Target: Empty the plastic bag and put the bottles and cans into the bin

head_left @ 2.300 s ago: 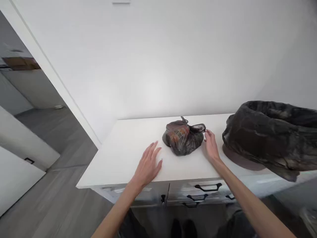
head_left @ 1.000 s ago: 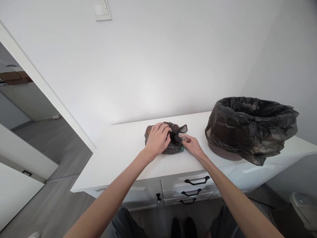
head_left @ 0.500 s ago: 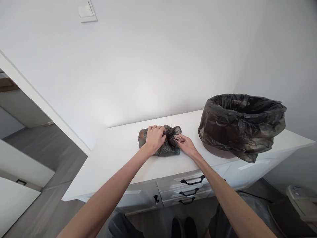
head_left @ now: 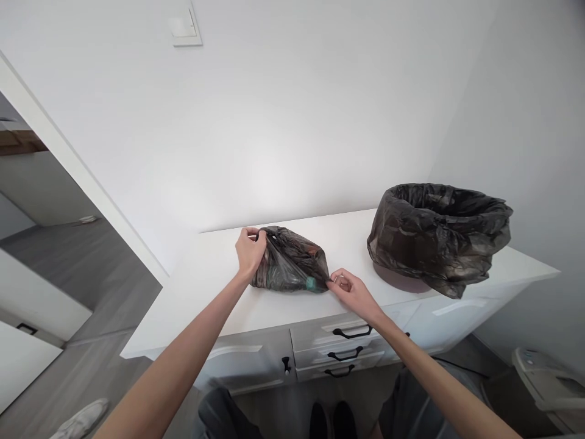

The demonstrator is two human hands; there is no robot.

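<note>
A filled black see-through garbage bag (head_left: 290, 262) lies on the white cabinet top (head_left: 278, 311). Through its plastic show a green bottle cap at the lower right and something reddish above it; the other contents are hard to make out. My left hand (head_left: 250, 247) is closed on the gathered plastic at the bag's left end. At the lower right corner, my right hand (head_left: 350, 289) pinches the plastic between thumb and fingers. The bag is stretched between both hands.
To the right stands a round brownish bin (head_left: 397, 280) lined with another black bag (head_left: 434, 238). Black drawer handles (head_left: 351, 332) stick out at the cabinet's front. A light switch (head_left: 185, 27) is on the wall. A grey appliance (head_left: 548, 378) stands on the floor at right.
My hands have moved apart, the left one leftward and the right one slightly lower. The bunched bag is now spread wider between them, with its green cap more visible.
</note>
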